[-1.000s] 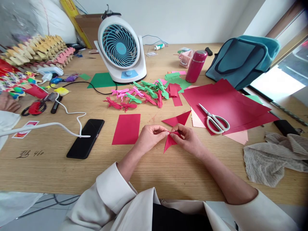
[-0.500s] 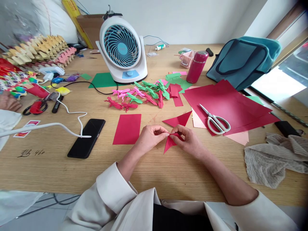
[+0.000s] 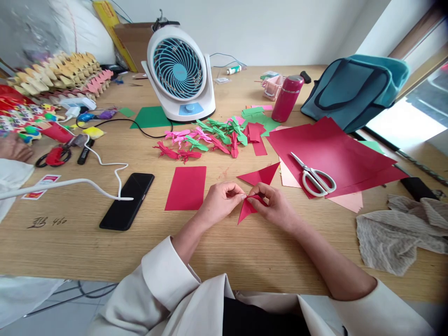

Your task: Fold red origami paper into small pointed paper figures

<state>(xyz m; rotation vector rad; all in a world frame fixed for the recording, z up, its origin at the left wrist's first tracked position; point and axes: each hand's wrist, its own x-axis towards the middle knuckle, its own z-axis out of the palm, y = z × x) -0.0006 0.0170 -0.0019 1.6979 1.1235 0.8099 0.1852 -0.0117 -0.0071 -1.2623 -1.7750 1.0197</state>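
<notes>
Between my two hands is a folded piece of red paper (image 3: 245, 211), one pointed flap hanging toward me. My left hand (image 3: 224, 199) is closed, thumb and fingertips pinching the paper's upper tip. My right hand (image 3: 269, 203) pinches it from the other side and covers part of the fold. Just beyond my fingers lies a red paper triangle (image 3: 262, 175). A red paper rectangle (image 3: 186, 188) rests flat to the left of my left hand. Farther back is a pile of small folded paper figures (image 3: 210, 140) in red, green and pink.
White-handled scissors (image 3: 318, 181) lie on large red sheets (image 3: 336, 149) at the right. A black phone (image 3: 127, 201) and white cable are at the left. Behind stand a fan (image 3: 180, 70), a red flask (image 3: 287, 99) and a teal bag (image 3: 353, 91). Another person's hand (image 3: 16, 147) shows far left.
Both hands keep the same pinch on the folded red paper, with hardly any movement. The whole view has shifted very slightly.
</notes>
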